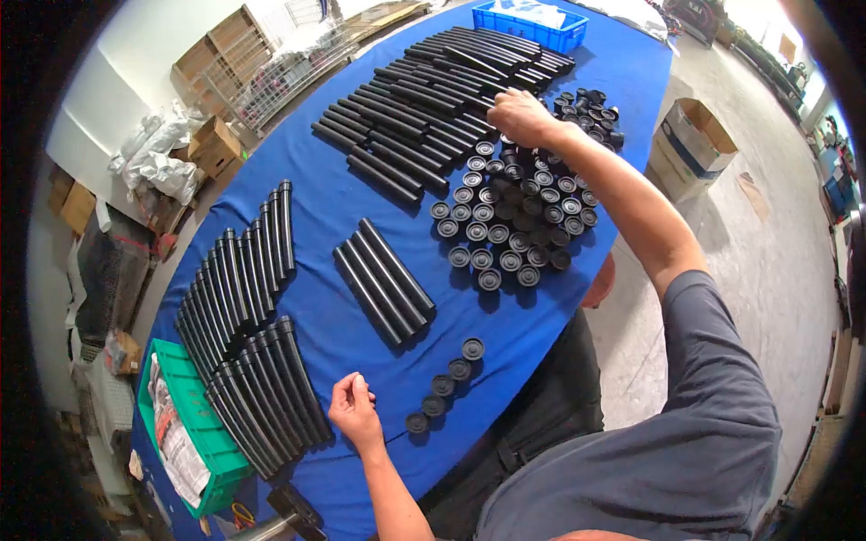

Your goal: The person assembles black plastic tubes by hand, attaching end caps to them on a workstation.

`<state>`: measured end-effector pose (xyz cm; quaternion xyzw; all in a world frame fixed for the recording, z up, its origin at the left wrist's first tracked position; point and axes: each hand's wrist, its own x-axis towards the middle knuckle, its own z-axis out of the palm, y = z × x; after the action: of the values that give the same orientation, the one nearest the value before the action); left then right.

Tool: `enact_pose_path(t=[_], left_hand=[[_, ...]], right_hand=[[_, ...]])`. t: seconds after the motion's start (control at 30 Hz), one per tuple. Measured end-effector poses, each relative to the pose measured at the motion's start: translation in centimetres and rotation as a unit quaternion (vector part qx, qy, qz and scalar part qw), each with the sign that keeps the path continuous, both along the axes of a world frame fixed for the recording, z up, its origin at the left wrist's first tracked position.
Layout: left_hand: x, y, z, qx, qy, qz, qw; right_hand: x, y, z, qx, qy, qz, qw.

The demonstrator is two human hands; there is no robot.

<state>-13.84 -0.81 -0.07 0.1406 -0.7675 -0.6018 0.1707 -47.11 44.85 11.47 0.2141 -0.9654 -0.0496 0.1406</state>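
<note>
My right hand reaches over the far part of the blue table, fingers curled at the ends of black tubes; what it grips is hidden. Beside and below it lie many round black caps. My left hand hovers near the table's front edge, fingers curled in, nothing visible in them. Left of it, stacked rows of black tubes with collared ends lie side by side. Several plain tubes form a group mid-table. A slanting row of several caps is right of my left hand.
A green crate holding papers stands at the table's left end, with a dark-headed tool beside it. At the far end is a blue crate with white plastic. An open cardboard box stands on the floor to the right.
</note>
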Motion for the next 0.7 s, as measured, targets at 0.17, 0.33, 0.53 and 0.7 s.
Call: enact_pose_path(t=[0.17,0.33,0.53,0.7], left_hand=[[-0.1,0.1,0.0,-0.004,-0.002,-0.002,1.0],[-0.1,0.1,-0.1,0.006,-0.005,0.003,1.0],[-0.1,0.0,-0.2,0.006,-0.005,0.0,1.0],[0.0,0.0,0.0,0.001,-0.011,0.002,1.0]], right_hand=[[1.4,0.9,-0.1,0.08,-0.072,0.025,0.994],[1.1,1.2,-3.5,0.081,-0.075,0.019,0.994],[0.5,0.7,-3.9,0.079,-0.09,0.006,0.993],[-0.2,0.6,-4.5,0.066,-0.094,-0.001,0.993]])
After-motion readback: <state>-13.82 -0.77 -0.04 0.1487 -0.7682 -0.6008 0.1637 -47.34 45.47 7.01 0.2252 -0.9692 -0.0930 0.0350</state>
